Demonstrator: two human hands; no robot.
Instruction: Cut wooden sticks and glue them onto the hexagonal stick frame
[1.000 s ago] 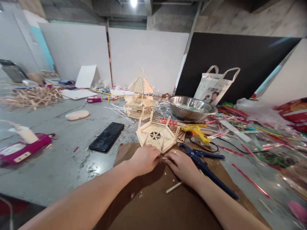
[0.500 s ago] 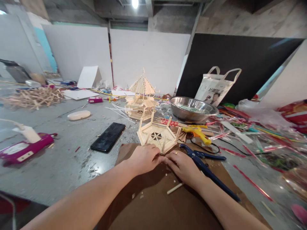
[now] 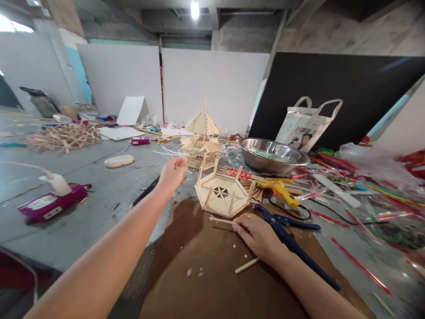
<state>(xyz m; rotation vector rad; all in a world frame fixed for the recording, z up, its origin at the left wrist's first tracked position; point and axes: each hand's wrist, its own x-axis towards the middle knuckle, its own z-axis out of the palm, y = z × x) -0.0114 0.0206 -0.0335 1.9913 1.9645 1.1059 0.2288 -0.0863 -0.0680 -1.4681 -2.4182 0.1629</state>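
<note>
My right hand (image 3: 257,232) pinches one end of a short thin wooden stick (image 3: 219,219) just above the brown sheet. My left hand (image 3: 172,175) is raised over the phone, near some thin white strips (image 3: 162,153); its fingers are curled together, and what they hold, if anything, I cannot make out. Between and beyond my hands rests a hexagonal stick platform (image 3: 212,201) with upright posts and a spoked round opening. Behind it stands a small stick pavilion (image 3: 203,126) with a pointed roof. Another short stick (image 3: 246,265) lies below my right hand.
Blue-handled cutters (image 3: 292,246) and a yellow glue gun (image 3: 279,190) lie at right. A metal basin (image 3: 274,166) and a white bag (image 3: 302,126) stand behind. Partly covered by my left arm is a black phone (image 3: 146,191). A purple power strip (image 3: 55,204) sits far left.
My left hand has left the platform's front edge and moved up and left toward the white strips. My right hand stays near the platform, its stick now visible. The view has shifted slightly.
</note>
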